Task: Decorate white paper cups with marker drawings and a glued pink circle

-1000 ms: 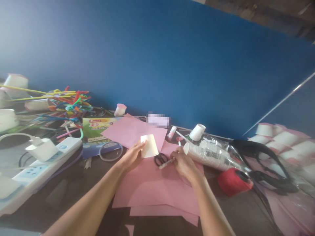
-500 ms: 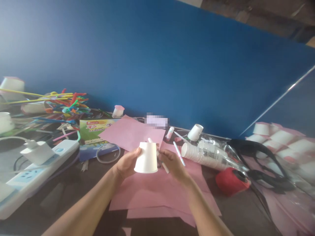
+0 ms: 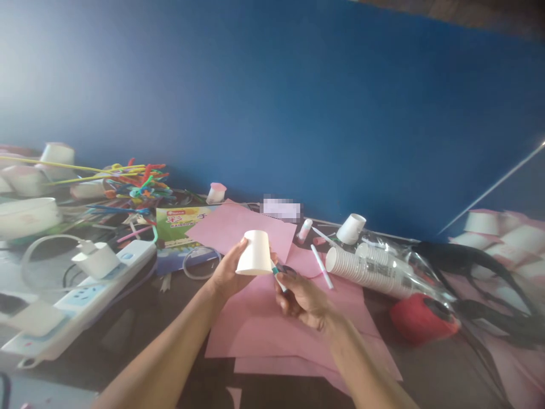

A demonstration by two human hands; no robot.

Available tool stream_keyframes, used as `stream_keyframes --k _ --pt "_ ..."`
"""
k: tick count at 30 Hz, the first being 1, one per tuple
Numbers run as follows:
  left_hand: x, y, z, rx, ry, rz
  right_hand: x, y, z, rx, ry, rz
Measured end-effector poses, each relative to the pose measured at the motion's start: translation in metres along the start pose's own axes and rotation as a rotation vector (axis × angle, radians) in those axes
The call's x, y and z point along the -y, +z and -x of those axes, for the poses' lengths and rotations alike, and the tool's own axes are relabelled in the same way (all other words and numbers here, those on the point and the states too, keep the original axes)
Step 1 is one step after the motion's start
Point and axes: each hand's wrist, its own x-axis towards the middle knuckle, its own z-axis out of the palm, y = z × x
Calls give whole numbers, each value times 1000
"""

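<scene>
An upside-down white paper cup (image 3: 254, 253) is held above the pink paper (image 3: 255, 324) by my left hand (image 3: 230, 270), its fingers wrapped round the cup's left side and back. My right hand (image 3: 300, 295) is closed on a small pen-like thing with a teal part (image 3: 279, 276), whose tip is close to the cup's lower right edge. A dark shape beside the right fingers is too blurred to make out.
Nested paper cups (image 3: 361, 271) in plastic lie at right, near a red roll (image 3: 423, 319) and black straps. A white marker (image 3: 322, 267) lies on pink paper. At left are a power strip (image 3: 85, 301) and coloured pipe cleaners (image 3: 142, 184). A blue wall (image 3: 276, 113) rises behind.
The cup has risen slightly in my left hand. My right hand has turned and now shows the teal-marked thing at the cup's lower edge. The camera view has shifted left.
</scene>
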Motion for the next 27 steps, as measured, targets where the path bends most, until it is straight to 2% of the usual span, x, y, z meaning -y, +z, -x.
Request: stream_keyframes --k 3,7,9,11,14,17,23,25,26,27 --pt "1 0 -1 -49 20 -6 4 6 3 -142 -57 333" --pt "3 1 -1 -98 17 -15 7 16 8 -494 -291 1014" --pt "4 2 -1 -101 27 -22 7 19 9 -598 -364 1187" --pt "5 4 -1 -117 48 -18 5 21 8 -618 -394 1219" --pt "6 6 -1 -183 80 23 2 21 4 -508 -313 1008" --pt "6 6 -2 -251 105 86 0 20 0 -251 -161 572" --pt "2 8 -1 -229 133 116 -2 16 0 232 71 -96" --pt "1 9 -1 -231 132 111 -2 16 1 375 89 -187" --pt "0 9 -1 -231 128 116 -2 17 1 395 79 -155" --pt "0 9 0 -228 126 123 -2 18 2 356 57 -54"
